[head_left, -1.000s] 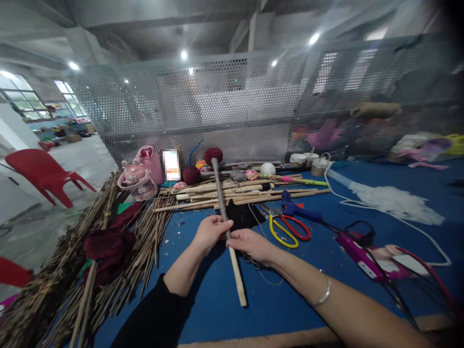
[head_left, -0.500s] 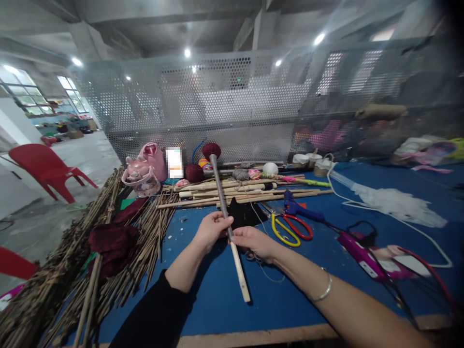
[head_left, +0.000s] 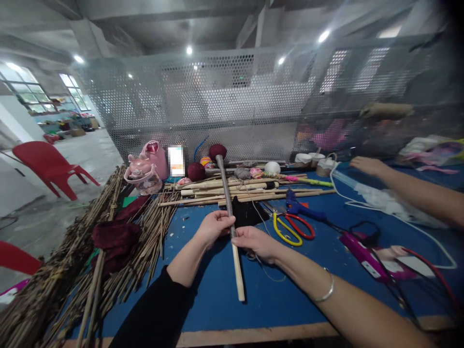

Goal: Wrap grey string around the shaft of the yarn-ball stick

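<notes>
A wooden stick (head_left: 238, 278) slants away from me over the blue table. Grey yarn (head_left: 225, 191) covers its far length, the near end is bare wood, and a dark red ball (head_left: 218, 151) tops the far end. My left hand (head_left: 213, 228) pinches the wrapped part between thumb and fingers. Just below it, my right hand (head_left: 258, 244) is closed on the stick where the wrap meets bare wood. A loose strand hangs under the right hand; whether its fingers hold it is hidden. Black cloth (head_left: 250, 213) lies just beyond, beside scissors (head_left: 288, 229) with yellow and red handles.
Bundled twigs (head_left: 87, 251) and dark red cloth (head_left: 115, 239) lie left. Pale sticks (head_left: 203, 192) and a grey yarn ball (head_left: 242, 173) lie behind. At right are a blue glue gun (head_left: 302, 209), a purple power strip (head_left: 362, 256) and another person's hand (head_left: 368, 166).
The stick has turned slightly, its near end swinging left and its far ball shifting right. Another person's hand and forearm have come in at the right. My grip looks the same.
</notes>
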A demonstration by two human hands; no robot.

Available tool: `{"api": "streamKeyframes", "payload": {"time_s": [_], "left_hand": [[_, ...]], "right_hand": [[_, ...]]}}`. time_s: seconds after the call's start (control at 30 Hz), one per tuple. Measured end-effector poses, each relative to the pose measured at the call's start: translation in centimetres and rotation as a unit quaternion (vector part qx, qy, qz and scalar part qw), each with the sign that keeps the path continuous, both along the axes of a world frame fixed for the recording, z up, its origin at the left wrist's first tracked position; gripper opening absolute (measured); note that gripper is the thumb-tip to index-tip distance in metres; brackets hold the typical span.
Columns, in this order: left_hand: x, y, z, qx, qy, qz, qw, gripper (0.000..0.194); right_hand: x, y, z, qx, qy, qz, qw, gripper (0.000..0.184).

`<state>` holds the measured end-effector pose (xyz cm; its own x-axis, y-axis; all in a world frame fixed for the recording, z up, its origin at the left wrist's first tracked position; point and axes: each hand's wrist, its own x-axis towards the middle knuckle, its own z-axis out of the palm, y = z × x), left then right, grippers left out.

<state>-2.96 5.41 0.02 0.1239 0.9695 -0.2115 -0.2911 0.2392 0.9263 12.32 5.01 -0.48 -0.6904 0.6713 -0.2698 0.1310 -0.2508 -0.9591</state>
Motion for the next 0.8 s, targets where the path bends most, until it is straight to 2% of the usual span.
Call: {"api": "streamKeyframes", "payload": {"time_s": [0.07, 0.17, 0.33, 0.43, 0.53, 0.63, 0.7, 0.8], "left_hand": [[0.08, 0.07, -0.01, 0.006, 0.013, 0.018, 1.000, 0.035], [0.04, 0.13, 0.23, 0.019, 0.009, 0.010, 1.000, 0.031], [-0.23, 0.03, 0.68, 0.028, -0.033, -0.032, 0.999, 0.028], [-0.14, -0.07, 0.49, 0.020, -0.037, -0.046, 0.998, 0.031], [0.11, -0.09, 0.02, 0.029, 0.013, -0.012, 0.999, 0.034], [0.25, -0.05, -0.24, 0.049, 0.033, 0.006, 0.998, 0.035], [0.26, -0.05, -0.16, 0.053, 0.027, 0.012, 0.998, 0.035], [0.25, -0.15, 0.22, 0.045, 0.011, 0.010, 0.999, 0.035]], "right_hand": [[-0.09, -0.10, 0.03, 0.015, -0.008, -0.005, 1.000, 0.031], [-0.09, -0.27, 0.19, 0.017, -0.006, -0.014, 1.000, 0.031], [0.14, -0.33, 0.57, -0.046, 0.021, 0.019, 0.999, 0.031], [0.05, -0.29, 0.45, 0.001, 0.007, 0.004, 1.000, 0.031], [-0.20, -0.27, 0.05, 0.066, -0.013, -0.006, 0.998, 0.032], [-0.34, -0.26, -0.20, 0.081, -0.019, -0.010, 0.997, 0.033], [-0.26, -0.26, -0.11, 0.067, -0.007, -0.003, 0.998, 0.031], [0.10, -0.23, 0.29, -0.002, 0.030, 0.026, 0.999, 0.028]]}}
